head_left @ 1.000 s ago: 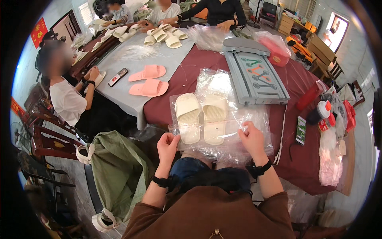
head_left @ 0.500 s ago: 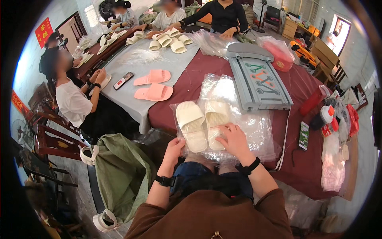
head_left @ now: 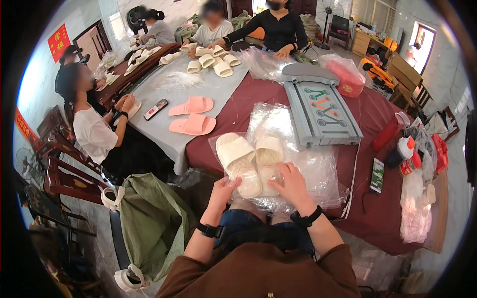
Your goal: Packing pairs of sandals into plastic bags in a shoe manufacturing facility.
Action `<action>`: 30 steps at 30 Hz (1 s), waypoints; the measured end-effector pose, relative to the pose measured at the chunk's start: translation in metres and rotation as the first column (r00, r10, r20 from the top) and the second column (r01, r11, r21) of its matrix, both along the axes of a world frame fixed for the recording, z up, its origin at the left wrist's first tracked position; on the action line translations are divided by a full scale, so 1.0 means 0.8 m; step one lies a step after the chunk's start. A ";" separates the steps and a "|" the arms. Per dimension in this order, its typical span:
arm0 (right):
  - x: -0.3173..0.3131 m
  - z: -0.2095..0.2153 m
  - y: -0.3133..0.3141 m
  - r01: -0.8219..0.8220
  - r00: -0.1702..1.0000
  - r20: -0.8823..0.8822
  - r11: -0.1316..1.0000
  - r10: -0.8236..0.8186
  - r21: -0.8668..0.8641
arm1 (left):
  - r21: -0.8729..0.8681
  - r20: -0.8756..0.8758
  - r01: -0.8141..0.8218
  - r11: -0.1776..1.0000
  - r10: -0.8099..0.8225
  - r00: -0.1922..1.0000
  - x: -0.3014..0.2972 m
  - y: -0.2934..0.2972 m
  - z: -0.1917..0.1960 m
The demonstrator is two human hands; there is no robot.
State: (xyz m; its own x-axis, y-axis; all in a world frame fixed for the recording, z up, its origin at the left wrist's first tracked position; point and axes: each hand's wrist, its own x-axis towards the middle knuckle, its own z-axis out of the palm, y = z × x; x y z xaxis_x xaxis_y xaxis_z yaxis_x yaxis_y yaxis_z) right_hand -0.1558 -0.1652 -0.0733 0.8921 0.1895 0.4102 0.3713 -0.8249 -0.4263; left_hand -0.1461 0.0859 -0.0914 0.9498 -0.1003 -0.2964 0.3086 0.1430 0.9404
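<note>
L hand (head_left: 222, 191) + R hand (head_left: 292, 187) both gripping clear bag (head_left: 278, 164) w/ cream slippers (head_left: 248, 159) at table (head_left: 367, 119) near edge.

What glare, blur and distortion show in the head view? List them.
Head view: fisheye bends the maroon table edges, with a black vignette round the rim; daylight glares on the clear plastic bags beside the cream slippers; both the left hand and right hand look sharp; the background windows are overexposed.
</note>
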 end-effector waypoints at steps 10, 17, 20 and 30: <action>0.006 0.006 -0.016 0.120 0.903 -0.390 0.762 0.183 0.637 | -0.451 0.140 0.193 0.871 -0.145 0.979 -0.034 0.022 0.036; -0.015 0.045 0.022 0.093 0.924 -0.256 0.481 0.284 0.872 | -0.552 0.094 0.188 0.813 -0.163 0.982 -0.054 0.001 0.070; -0.014 0.012 0.026 0.055 0.950 -0.212 0.547 0.228 0.835 | -0.480 0.079 0.162 0.862 -0.142 0.987 -0.056 -0.026 0.060; -0.052 0.040 -0.015 0.171 0.985 0.010 0.985 -0.171 -0.034 | -0.136 0.324 -0.331 0.934 0.358 0.876 -0.078 0.101 0.067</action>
